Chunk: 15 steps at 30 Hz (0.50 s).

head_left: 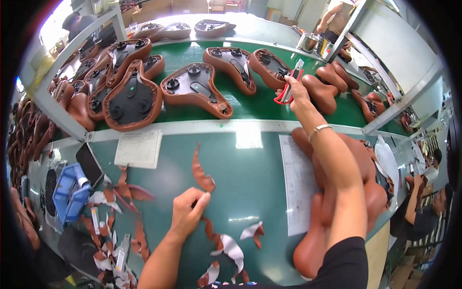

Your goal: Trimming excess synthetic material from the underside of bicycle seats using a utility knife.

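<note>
At the middle of the green table my left hand (189,209) is closed, fingers curled in and thumb on top. A curved brown leather scrap (202,171) meets its fingertips; whether they grip it is hidden. My right arm reaches far forward over the raised green shelf. There my right hand (297,92) is closed around a red-handled hand tool (291,86) with a silver head pointing up and away. Beside this hand lie an upholstered brown seat (269,66) with its dark underside up and a smooth brown seat (321,94).
Several upturned seats (132,96) line the shelf. Brown seats (353,164) are piled under my right forearm, beside a printed sheet (296,188). At left are a paper pad (138,148), a blue bin (71,191) and leather scraps (139,241). Metal posts (62,111) frame the shelf.
</note>
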Tool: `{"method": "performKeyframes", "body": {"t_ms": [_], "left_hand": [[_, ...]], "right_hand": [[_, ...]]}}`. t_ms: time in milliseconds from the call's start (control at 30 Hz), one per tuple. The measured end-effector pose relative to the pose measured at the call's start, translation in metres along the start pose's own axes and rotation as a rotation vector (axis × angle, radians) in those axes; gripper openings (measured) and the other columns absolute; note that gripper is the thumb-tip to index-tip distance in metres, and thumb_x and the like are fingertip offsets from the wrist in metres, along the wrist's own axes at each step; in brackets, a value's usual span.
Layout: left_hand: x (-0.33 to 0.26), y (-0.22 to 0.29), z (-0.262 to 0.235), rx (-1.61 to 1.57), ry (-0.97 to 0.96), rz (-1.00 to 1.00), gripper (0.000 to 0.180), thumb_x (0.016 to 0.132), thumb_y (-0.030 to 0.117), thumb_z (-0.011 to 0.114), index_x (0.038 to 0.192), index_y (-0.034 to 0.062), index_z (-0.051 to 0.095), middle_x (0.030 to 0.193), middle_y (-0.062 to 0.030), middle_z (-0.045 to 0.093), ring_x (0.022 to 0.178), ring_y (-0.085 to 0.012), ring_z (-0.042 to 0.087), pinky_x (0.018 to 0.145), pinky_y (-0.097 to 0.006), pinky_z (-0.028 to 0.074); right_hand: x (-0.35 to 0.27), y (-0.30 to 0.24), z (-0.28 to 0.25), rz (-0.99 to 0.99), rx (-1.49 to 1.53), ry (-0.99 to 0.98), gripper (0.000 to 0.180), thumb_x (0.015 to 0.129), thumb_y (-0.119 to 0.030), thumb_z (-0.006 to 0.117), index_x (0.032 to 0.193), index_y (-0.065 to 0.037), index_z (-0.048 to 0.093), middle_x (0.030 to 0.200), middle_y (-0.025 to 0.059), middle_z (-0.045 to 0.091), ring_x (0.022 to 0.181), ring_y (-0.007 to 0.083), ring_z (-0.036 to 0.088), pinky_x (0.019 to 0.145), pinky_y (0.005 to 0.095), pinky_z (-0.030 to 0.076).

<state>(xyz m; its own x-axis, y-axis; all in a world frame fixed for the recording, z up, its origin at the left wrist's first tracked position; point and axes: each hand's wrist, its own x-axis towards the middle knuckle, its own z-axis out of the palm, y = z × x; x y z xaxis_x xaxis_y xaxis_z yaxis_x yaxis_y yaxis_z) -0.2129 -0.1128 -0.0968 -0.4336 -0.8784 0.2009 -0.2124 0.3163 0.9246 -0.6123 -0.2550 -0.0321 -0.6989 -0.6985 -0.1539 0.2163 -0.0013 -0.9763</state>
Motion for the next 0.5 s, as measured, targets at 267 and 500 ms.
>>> {"method": "performKeyframes", "body": {"t_ms": [267,500], "left_hand": [[-0.016,-0.002,-0.034,-1.331,-0.072,-0.445,0.041,0.097,0.038,0.046,0.109,0.0009,0.058,0.107,-0.0088,0.064,0.093,-0.0184,0.062,0.078,-0.032,0.051],[-0.086,0.022,-0.087,-0.767,-0.157,-0.577,0.062,0.087,0.046,0.062,0.124,-0.0024,0.048,0.108,-0.0098,0.058,0.096,-0.0160,0.058,0.083,-0.030,0.048]], "right_hand": [[-0.309,-0.009,-0.042,0.136,-0.252,-0.636,0.040,0.086,-0.030,0.066,0.115,-0.004,0.054,0.089,0.0068,0.061,0.071,0.0153,0.060,0.061,0.0271,0.049],[-0.423,0.051,-0.071,-0.365,-0.573,-0.769,0.048,0.083,-0.013,0.069,0.126,-0.006,0.049,0.099,0.0086,0.065,0.071,0.0192,0.063,0.064,0.0267,0.050]]}}
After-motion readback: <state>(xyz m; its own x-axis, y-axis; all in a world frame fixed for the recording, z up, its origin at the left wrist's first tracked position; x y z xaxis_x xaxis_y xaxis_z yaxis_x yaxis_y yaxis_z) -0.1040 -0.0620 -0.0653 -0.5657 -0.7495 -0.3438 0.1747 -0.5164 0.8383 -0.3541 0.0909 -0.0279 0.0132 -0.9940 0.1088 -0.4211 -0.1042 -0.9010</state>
